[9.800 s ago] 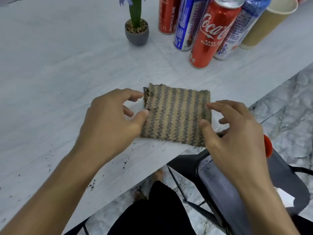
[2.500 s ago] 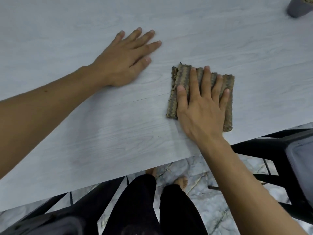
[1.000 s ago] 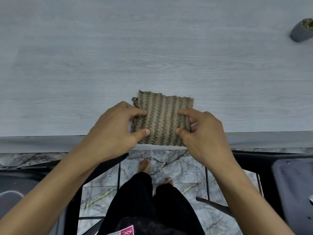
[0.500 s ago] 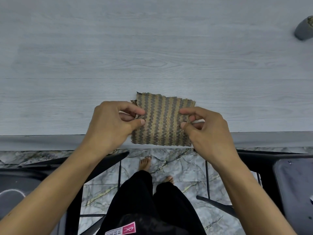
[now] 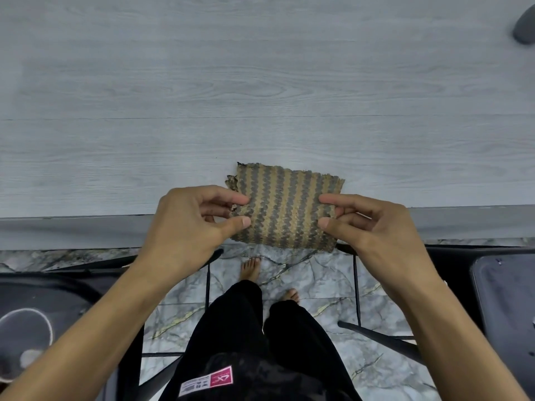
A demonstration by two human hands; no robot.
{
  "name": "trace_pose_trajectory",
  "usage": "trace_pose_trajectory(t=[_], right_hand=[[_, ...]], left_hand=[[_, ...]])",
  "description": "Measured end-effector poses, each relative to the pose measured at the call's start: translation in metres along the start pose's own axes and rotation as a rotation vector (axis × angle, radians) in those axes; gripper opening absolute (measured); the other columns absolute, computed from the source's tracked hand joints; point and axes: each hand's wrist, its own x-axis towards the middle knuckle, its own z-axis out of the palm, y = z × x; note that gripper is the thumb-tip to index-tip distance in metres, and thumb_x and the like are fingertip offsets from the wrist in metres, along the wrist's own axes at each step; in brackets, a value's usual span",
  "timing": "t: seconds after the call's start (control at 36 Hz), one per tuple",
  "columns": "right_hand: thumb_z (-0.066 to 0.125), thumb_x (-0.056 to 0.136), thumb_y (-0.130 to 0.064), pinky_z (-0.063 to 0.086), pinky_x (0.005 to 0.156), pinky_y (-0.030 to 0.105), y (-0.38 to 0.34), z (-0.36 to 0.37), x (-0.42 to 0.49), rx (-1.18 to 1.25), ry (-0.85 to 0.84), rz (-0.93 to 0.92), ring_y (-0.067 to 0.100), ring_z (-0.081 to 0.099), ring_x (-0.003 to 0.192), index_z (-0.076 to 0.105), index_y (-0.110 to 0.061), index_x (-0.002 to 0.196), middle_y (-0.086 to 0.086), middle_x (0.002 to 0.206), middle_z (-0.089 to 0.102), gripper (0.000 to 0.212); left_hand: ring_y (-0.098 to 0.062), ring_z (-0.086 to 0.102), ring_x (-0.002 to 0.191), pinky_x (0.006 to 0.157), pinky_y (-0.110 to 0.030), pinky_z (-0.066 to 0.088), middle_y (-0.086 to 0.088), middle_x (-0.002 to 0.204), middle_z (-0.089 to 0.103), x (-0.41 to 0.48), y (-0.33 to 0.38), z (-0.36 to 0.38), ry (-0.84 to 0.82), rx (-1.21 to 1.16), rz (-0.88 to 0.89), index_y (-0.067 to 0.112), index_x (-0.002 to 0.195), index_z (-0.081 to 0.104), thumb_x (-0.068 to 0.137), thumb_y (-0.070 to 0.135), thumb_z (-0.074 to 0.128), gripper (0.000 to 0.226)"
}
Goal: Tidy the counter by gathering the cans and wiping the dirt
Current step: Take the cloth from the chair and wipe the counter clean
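Pinching striped cloth between us: our left hand grips left edge, right hand right edge, over table rim.

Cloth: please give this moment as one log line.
left hand: pinches cloth | right hand: pinches cloth | cloth: at counter edge

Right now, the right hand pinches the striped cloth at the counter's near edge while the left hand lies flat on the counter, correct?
No. The left hand is not flat; it pinches the striped cloth too, opposite the right hand. The head view shows this.
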Motion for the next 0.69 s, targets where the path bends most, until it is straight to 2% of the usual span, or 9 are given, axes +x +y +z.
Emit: trace_pose_trajectory(t=[0.08,0.17,0.22,0.31,0.44,0.5,0.69], right_hand=[[0.083,0.083,-0.013,0.053,0.092,0.024,0.006,-0.004,-0.006,0.019,-0.020,-0.002,0.006,0.068,0.074,0.081,-0.032,0.104,-0.008,0.073,0.064,0.028],[0.084,0.083,-0.013,0.053,0.095,0.027,0.013,-0.008,-0.012,0.042,-0.022,-0.012,0.006,0.068,0.074,0.082,-0.033,0.104,-0.008,0.073,0.063,0.028],[0.084,0.082,-0.013,0.054,0.094,0.029,0.019,-0.011,-0.017,0.061,-0.020,-0.015,0.007,0.066,0.073,0.082,-0.032,0.103,-0.008,0.074,0.063,0.028],[0.083,0.082,-0.012,0.054,0.089,0.023,0.027,-0.017,-0.024,0.079,-0.026,-0.015,0.008,0.066,0.072,0.082,-0.031,0.103,-0.008,0.073,0.063,0.028],[0.083,0.082,-0.010,0.056,0.090,0.020,0.039,-0.031,-0.039,0.120,-0.024,-0.030,0.008,0.066,0.071,0.082,-0.028,0.105,-0.009,0.075,0.062,0.028],[0.083,0.082,-0.009,0.056,0.086,0.019,0.042,-0.035,-0.043,0.146,-0.028,-0.038,0.008,0.064,0.070,0.082,-0.026,0.105,-0.010,0.077,0.063,0.028],[0.080,0.084,-0.006,0.055,0.082,0.019,0.065,-0.062,-0.066,0.202,-0.004,-0.052,0.008,0.063,0.071,0.082,-0.025,0.106,-0.006,0.079,0.063,0.029]], left_hand=[[0.006,0.071,0.088,0.076,-0.020,0.054,0.028,0.090,0.075,-0.005,-0.001,0.002,-0.009,-0.030,-0.008,0.043,0.088,0.079,0.071,0.032,0.091,0.023],[0.002,0.072,0.087,0.074,-0.020,0.059,0.025,0.091,0.076,-0.011,0.001,0.005,-0.028,-0.074,-0.001,0.044,0.089,0.079,0.070,0.030,0.092,0.027],[0.000,0.073,0.086,0.073,-0.015,0.058,0.023,0.091,0.077,-0.016,0.001,0.008,-0.037,-0.118,0.003,0.043,0.090,0.079,0.069,0.029,0.092,0.028],[-0.002,0.073,0.085,0.072,-0.009,0.053,0.019,0.092,0.078,-0.022,0.001,0.013,-0.055,-0.166,-0.005,0.041,0.089,0.079,0.066,0.033,0.091,0.028],[-0.008,0.075,0.085,0.074,-0.015,0.055,0.010,0.095,0.080,-0.034,0.002,0.024,-0.112,-0.238,-0.029,0.036,0.091,0.081,0.061,0.038,0.091,0.032],[-0.009,0.075,0.084,0.073,-0.016,0.055,0.008,0.095,0.080,-0.038,0.003,0.026,-0.126,-0.261,-0.037,0.034,0.092,0.081,0.060,0.039,0.092,0.034],[-0.018,0.078,0.086,0.077,-0.019,0.058,0.001,0.094,0.081,-0.048,0.016,0.057,-0.183,-0.304,-0.052,0.028,0.091,0.082,0.064,0.030,0.091,0.028]])
